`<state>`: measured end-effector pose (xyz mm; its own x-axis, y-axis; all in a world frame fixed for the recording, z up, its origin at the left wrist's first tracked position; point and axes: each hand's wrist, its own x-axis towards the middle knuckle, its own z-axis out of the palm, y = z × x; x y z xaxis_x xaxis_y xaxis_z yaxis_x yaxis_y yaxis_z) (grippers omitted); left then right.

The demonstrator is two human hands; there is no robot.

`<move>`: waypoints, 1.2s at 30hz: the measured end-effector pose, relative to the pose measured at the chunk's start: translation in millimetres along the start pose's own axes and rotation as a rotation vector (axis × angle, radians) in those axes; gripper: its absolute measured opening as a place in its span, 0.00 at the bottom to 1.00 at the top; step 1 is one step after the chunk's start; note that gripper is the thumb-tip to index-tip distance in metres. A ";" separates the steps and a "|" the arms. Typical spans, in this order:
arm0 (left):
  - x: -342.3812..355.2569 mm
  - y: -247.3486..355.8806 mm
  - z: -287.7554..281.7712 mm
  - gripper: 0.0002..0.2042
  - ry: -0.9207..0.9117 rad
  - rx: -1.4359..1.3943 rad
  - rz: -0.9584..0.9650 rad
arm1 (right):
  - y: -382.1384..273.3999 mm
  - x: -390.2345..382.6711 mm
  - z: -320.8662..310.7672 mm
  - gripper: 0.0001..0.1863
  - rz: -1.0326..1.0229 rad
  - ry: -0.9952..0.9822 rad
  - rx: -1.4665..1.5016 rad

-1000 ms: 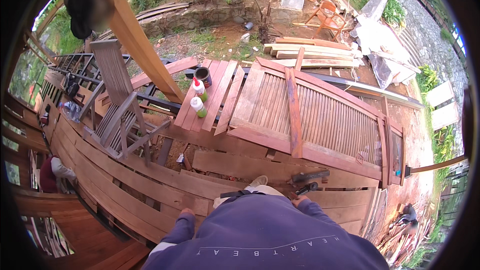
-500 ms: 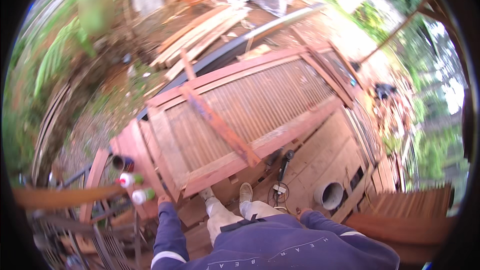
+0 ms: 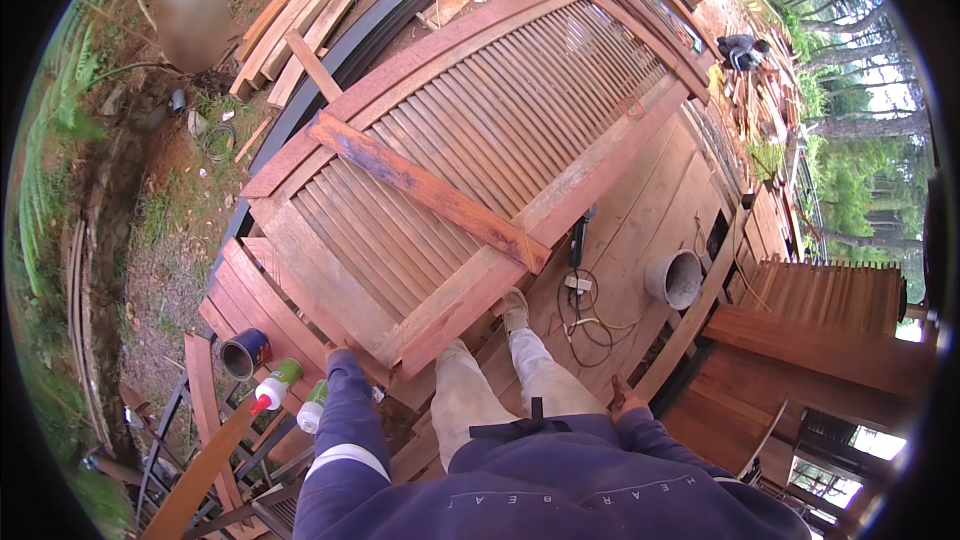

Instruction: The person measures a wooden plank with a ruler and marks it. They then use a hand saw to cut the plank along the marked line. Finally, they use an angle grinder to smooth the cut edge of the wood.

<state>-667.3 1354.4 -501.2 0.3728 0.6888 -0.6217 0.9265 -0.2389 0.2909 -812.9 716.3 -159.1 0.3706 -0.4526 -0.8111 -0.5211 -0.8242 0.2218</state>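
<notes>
Outdoor timber deck (image 3: pixel 640 230), head view from above. Left hand (image 3: pixel 335 353) rests at the near corner of the slatted wooden door panel (image 3: pixel 470 160) lying flat on the deck; fingers hidden, grip undeterminable. Right hand (image 3: pixel 620 402) low by the hip, fingers likewise unclear. Judgement: shifting the panel wants a firm hold under the frame rail, feet clear of the cable (image 3: pixel 585 315). Beside the left hand: green bottle with red cap (image 3: pixel 277 384), second green bottle (image 3: pixel 313 408), dark round tin (image 3: pixel 243 353). Grey bucket (image 3: pixel 675 278) to the right.

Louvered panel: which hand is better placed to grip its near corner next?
Probably the left. The left hand sits right at the near corner of the louvered panel, beside the green bottles. The right hand hangs over the deck planks, away from the panel.
</notes>
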 end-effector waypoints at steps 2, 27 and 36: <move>-10.8 -1.5 -10.6 0.22 0.070 -0.151 -0.009 | -36.1 -35.5 -34.3 0.24 0.078 0.171 0.098; -250.0 52.5 -131.3 0.10 -0.222 0.049 0.544 | -448.5 86.6 -60.4 0.07 -1.767 0.928 0.024; -253.3 119.7 -107.1 0.08 -0.238 0.185 0.752 | -382.8 100.5 -51.8 0.10 -1.437 0.983 0.219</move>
<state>-656.4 1224.6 -231.0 0.8812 0.1397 -0.4516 0.4091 -0.7040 0.5806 -536.3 968.7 -297.5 0.8319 0.4413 0.3365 0.5538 -0.6999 -0.4510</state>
